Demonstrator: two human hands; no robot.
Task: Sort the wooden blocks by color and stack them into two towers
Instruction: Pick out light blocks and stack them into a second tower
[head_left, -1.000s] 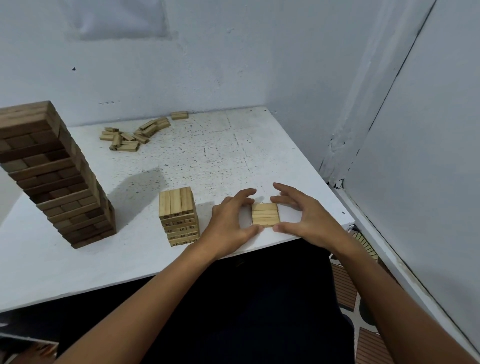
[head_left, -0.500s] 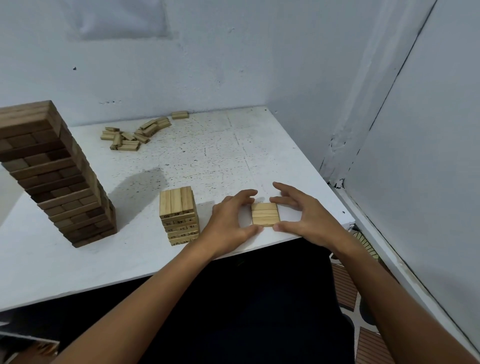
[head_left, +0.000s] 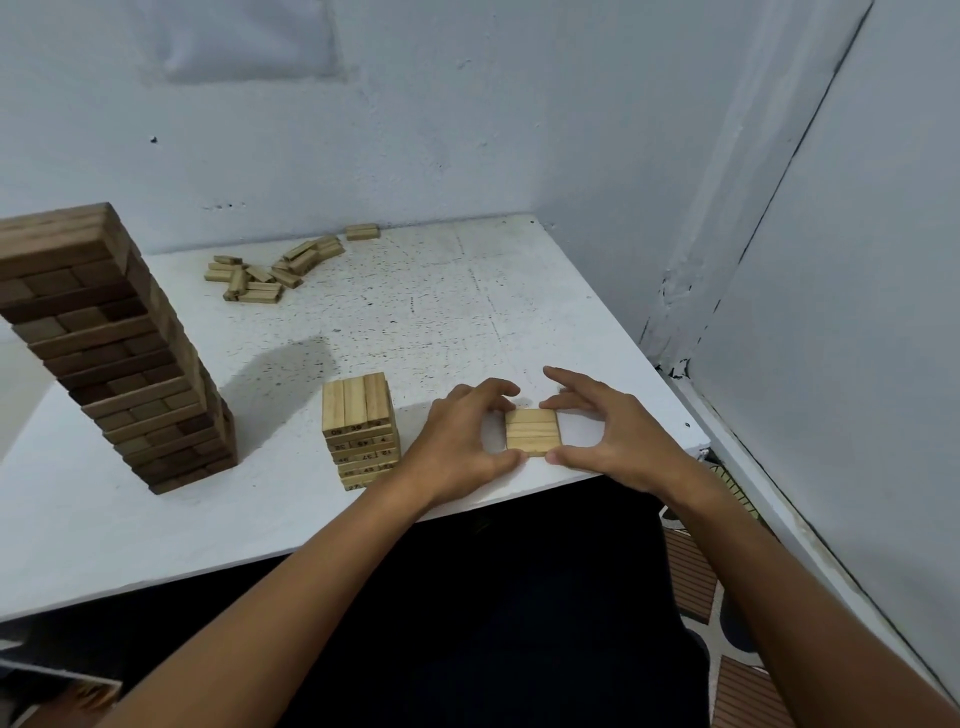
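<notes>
Almost nothing has moved over the last second. My left hand (head_left: 457, 441) and right hand (head_left: 613, 431) still sit low in the centre-right of the frame, cupped on either side of the layer (head_left: 533, 432) of pale blocks lying side by side flat on the table (head_left: 441, 312) near its front edge. Thumb and fingertips of each hand pinch the layer's corners, just as a second ago; the fingers have only crept slightly tighter.

I read that as squaring the layer, not yet lifting it. The pale tower (head_left: 361, 431) stands just left of my left hand, low and with its top bare. The dark tower (head_left: 109, 348), at the left edge, looks finished. A loose pile (head_left: 270, 267) of pale blocks waits in the upper left, so the pale stack has plenty left.
</notes>
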